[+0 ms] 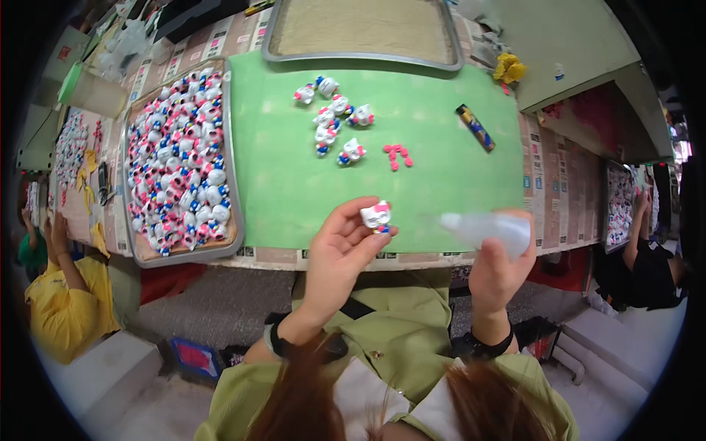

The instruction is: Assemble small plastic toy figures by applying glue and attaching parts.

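Hair (300, 397) hangs — figurine (376, 216), bottle (491, 232) apart near mat's edge (419, 248).

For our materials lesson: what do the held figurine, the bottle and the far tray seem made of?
Held figurine: perhaps glossy plastic; smooth white surface.
Bottle: likely translucent plastic; cloudy walls.
Far tray: probably satin metal; grey, faintly gleaming rim.

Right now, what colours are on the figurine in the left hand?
The figurine is white with pink and blue parts; best seen in the head view.

L grip (337, 246) palm-up & pinched — R grip (504, 273) curled w/ thumb (494, 256) fwd, well apart
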Available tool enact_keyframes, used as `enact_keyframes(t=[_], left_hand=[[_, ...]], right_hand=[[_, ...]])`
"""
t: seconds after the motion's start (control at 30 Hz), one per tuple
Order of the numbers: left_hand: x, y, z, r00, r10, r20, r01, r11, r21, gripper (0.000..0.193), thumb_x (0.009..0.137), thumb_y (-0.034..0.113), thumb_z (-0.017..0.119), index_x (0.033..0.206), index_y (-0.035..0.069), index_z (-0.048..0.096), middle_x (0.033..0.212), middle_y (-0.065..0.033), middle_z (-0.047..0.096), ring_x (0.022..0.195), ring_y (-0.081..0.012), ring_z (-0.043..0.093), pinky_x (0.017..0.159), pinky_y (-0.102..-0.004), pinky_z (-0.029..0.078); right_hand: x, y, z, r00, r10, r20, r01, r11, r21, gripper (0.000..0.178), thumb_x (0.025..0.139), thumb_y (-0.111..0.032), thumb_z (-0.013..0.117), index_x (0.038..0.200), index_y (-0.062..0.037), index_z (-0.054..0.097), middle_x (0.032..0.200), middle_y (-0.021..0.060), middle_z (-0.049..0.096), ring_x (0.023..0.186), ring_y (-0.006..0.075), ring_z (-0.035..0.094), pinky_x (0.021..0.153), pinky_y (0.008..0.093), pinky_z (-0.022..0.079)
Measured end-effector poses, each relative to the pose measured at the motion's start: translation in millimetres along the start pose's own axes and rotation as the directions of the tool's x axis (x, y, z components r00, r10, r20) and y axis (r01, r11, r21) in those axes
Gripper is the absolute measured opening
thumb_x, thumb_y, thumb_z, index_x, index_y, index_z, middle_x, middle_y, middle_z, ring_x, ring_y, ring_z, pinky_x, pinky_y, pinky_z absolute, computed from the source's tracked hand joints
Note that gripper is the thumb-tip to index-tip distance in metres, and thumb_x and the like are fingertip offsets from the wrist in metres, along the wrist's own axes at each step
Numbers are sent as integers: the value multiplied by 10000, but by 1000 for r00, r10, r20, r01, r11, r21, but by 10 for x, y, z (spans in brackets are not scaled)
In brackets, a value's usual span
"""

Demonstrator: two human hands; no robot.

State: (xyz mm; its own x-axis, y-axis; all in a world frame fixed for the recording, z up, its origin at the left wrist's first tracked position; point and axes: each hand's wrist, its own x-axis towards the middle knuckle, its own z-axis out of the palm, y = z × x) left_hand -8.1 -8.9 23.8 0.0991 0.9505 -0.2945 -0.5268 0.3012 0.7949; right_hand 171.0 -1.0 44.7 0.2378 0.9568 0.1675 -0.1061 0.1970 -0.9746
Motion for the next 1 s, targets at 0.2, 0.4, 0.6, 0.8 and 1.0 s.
enact_keyframes(t=[0.2,0.4,0.6,0.8,1.0], left_hand=[[14,68,-82,991,56,-121,-49,997,61,364,785,-23,500,1135,-8,402,1105,-150,495,879,-182,554,771,-272,447],[-36,101,-156,984,60,-167,-52,997,54,370,788,-19,499,1142,-6,394,1104,-145,496,877,-176,552,767,-267,447],[-59,88,-281,977,79,-196,-76,997,22,365,786,-20,502,1136,-3,401,1103,-142,496,872,-172,552,760,-263,449],[-10,65,-330,985,59,-165,-65,997,-32,350,791,-35,509,1126,-14,407,1072,-124,506,904,-171,544,777,-266,445],[41,5,-274,996,5,-94,-8,999,-34,370,782,-23,510,1136,-4,404,1095,-136,502,883,-168,549,766,-266,447]], right_hand=[[717,226,-118,973,220,74,-194,945,-264,319,713,-67,627,977,33,479,872,65,549,785,115,536,687,242,434],[1371,700,-205,988,139,69,-110,941,-320,342,728,-104,621,1007,30,474,903,76,571,801,98,539,673,229,434],[1392,854,-160,989,25,144,38,907,-420,349,725,-94,620,1011,23,457,910,97,583,779,126,555,669,232,436],[950,576,39,925,-289,247,372,548,-749,274,734,-81,607,965,14,496,835,105,564,709,195,562,637,290,437],[860,619,373,802,51,595,445,614,-652,137,713,-37,578,844,2,565,719,136,528,647,273,550,572,340,441]])
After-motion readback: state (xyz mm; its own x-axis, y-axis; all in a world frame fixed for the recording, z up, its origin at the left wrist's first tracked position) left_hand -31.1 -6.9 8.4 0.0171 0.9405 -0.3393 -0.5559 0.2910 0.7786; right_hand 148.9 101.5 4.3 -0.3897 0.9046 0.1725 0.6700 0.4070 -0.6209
